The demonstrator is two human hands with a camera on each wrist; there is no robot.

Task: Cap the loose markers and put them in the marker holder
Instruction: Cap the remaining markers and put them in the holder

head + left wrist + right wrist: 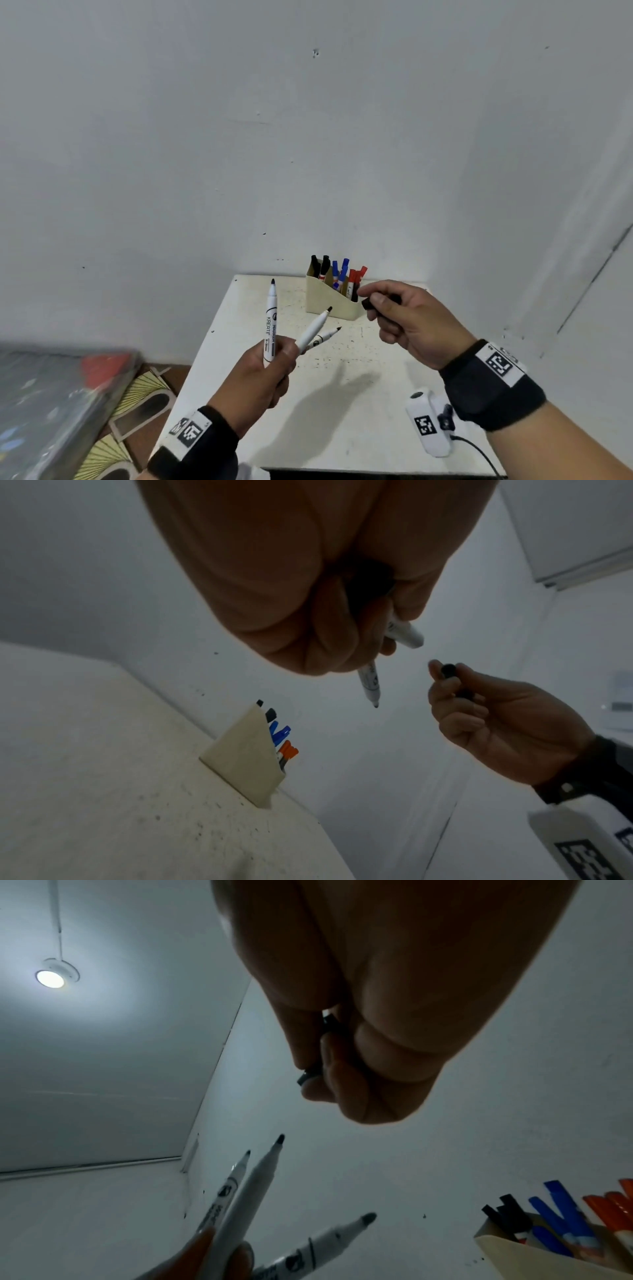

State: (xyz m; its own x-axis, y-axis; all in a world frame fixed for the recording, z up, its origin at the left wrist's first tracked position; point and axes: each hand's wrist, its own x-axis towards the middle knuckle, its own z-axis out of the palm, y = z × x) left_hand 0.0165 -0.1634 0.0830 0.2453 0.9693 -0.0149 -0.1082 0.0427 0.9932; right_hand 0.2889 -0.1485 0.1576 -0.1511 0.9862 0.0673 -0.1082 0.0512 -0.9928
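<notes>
Three uncapped markers fan out of the left hand (263,373), fingers curled round their lower barrels: the upright marker (270,318) with printed lettering, a plain middle marker (313,330) angled toward the holder, and a lowest marker (325,335) that lies flattest, all with bare black tips. The right hand (407,322) is raised just in front of the marker holder (329,301), thumb and fingers pinching a black cap (365,303) with only its end showing; the wrist view hints at more dark plastic deeper in the palm (one cap or several, cannot tell). The holder stands at the back of the white surface (342,394) near the wall, already stocked with capped black, blue and red markers. Cap and nearest tip are near but apart, so capping looks about to start. Risks, as I judge them: the three barrels splay at different angles in one grip, so pushing a cap onto one could lever the others loose and drop them. A bare tip may brush the right hand's fingers or the surface and leave ink. The cap, held by so little, could pop out under push. The holder looks crowded, and a careless insertion might tip it.
</notes>
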